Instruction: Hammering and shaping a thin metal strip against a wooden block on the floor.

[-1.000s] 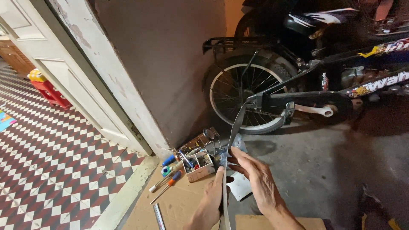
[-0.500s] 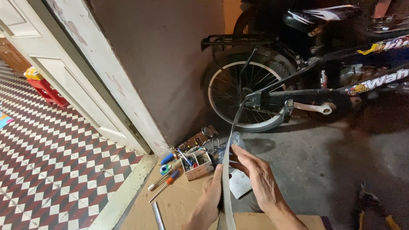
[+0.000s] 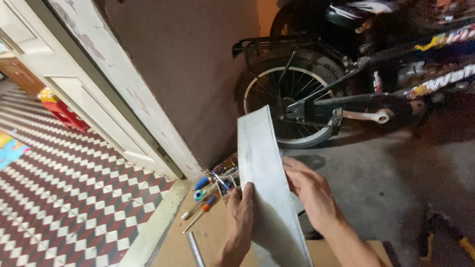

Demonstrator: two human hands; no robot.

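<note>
Since prev frame, grey strip (image 3: 264,188) turned from edge-on to broad face, centre-bottom of frame; left hand (image 3: 241,225) & right hand (image 3: 309,195) had fingers clamped on its edges; screwdrivers (image 3: 200,210) lay lower left.

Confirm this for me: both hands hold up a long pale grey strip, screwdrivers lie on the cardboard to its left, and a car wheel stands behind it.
Not a car wheel: the head view shows a spoked bicycle wheel behind the strip. The left hand and right hand do hold it, and screwdrivers lie left on the cardboard.
</note>
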